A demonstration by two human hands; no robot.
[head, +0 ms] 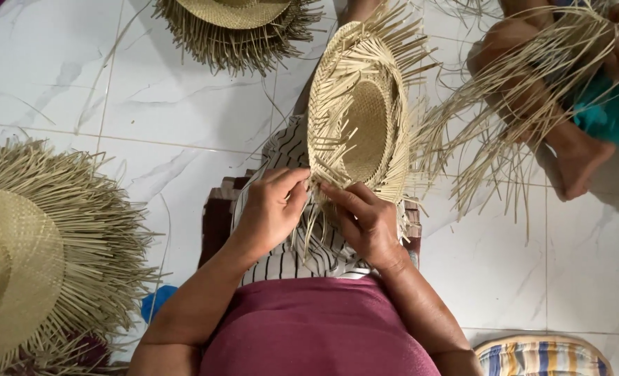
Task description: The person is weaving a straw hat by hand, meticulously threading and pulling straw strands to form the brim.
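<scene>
Over your lap, on the striped cloth that covers your knees, you hold an unfinished straw hat tilted on edge with its hollow crown facing you and its brim running away from your body. Your left hand is closed in a pinch on the near rim of the brim, fingers curled tight over loose strands, and your right hand grips the same rim just beside it, its index finger laid flat along the weave; the two hands almost touch. Stiff, pale strips stick out all round the brim like a ragged fringe, while the crown shows a fine, even plaiting. To your left a finished-looking woven hat lies flat on the white marbled floor tiles, its bristling edge reaching close to your left elbow, so room there is tight. Ahead, another fringed hat sits at the top edge, well apart from your work, with bare tile between. To your right, another person's bare leg and foot rest on the tiles under a loose spray of long straw that comes close to your hat's far brim. Near your right elbow a striped cushion pokes in at the bottom edge.
</scene>
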